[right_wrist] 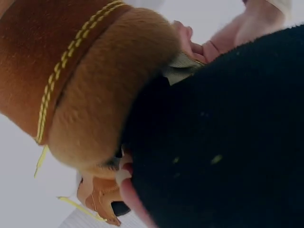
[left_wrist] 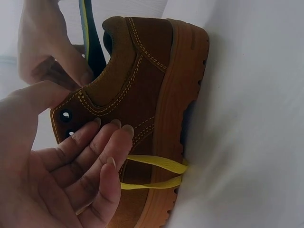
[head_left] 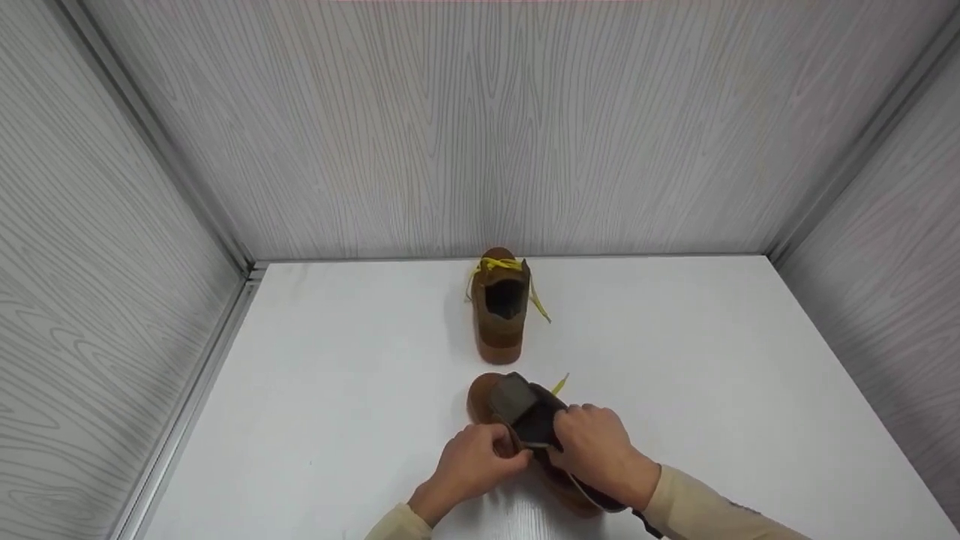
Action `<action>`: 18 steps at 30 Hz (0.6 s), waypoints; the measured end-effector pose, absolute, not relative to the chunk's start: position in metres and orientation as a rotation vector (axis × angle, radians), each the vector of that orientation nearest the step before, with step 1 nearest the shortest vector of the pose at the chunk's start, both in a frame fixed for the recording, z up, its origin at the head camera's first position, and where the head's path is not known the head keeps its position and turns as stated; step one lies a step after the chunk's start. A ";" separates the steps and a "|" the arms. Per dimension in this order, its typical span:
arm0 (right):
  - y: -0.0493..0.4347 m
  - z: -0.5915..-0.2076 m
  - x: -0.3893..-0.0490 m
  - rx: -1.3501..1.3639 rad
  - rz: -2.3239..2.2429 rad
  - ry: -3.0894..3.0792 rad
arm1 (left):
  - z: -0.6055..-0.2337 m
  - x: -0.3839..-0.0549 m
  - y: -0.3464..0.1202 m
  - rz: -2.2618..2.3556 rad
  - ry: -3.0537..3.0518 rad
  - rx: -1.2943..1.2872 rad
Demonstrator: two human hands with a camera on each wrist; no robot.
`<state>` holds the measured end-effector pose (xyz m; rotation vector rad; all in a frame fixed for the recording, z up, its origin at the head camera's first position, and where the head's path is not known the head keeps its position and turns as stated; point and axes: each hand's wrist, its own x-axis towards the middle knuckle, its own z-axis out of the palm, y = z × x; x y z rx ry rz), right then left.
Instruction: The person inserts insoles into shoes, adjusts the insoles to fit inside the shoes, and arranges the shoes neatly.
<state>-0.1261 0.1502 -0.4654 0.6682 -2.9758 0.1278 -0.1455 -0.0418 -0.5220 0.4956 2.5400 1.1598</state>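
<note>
Dark insole [right_wrist: 218,128] nearest, filling the right-wrist view; right hand [head_left: 596,450] grips it at the shoe's mouth [head_left: 536,424]. Brown lace-up shoe [left_wrist: 142,104] on desk [head_left: 360,360], near 6 o'clock in head view, toe toward 11. Left hand [head_left: 480,457] pinches its eyelet flap [left_wrist: 78,111]; forearms enter from 7 and 5. Step, judged: working the insole, in or out unclear. Next move likely calls for flap spread, insole aligned lengthwise.
</note>
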 end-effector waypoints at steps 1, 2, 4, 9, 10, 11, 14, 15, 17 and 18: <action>0.148 -0.467 -0.127 0.674 0.116 -2.974 | -0.522 -0.146 -0.042 1.161 2.545 0.500; 0.147 -0.468 -0.129 0.683 0.099 -2.963 | -0.523 -0.146 -0.043 1.165 2.548 0.506; 0.144 -0.471 -0.131 0.695 0.071 -2.945 | -0.523 -0.147 -0.044 1.171 2.557 0.516; 0.139 -0.476 -0.133 0.721 0.041 -2.893 | -0.524 -0.149 -0.046 1.183 2.558 0.528; 0.138 -0.477 -0.134 0.729 0.047 -2.882 | -0.523 -0.149 -0.047 1.179 2.559 0.528; 0.137 -0.478 -0.134 0.739 0.055 -2.873 | -0.523 -0.149 -0.047 1.179 2.555 0.530; 0.134 -0.484 -0.136 0.774 0.052 -2.839 | -0.521 -0.149 -0.047 1.174 2.545 0.531; 0.133 -0.486 -0.137 0.785 0.048 -2.830 | -0.521 -0.149 -0.046 1.169 2.545 0.532; 0.133 -0.489 -0.138 0.809 0.020 -2.825 | -0.521 -0.148 -0.045 1.164 2.539 0.535; 0.132 -0.491 -0.138 0.819 0.000 -2.824 | -0.520 -0.148 -0.045 1.162 2.538 0.536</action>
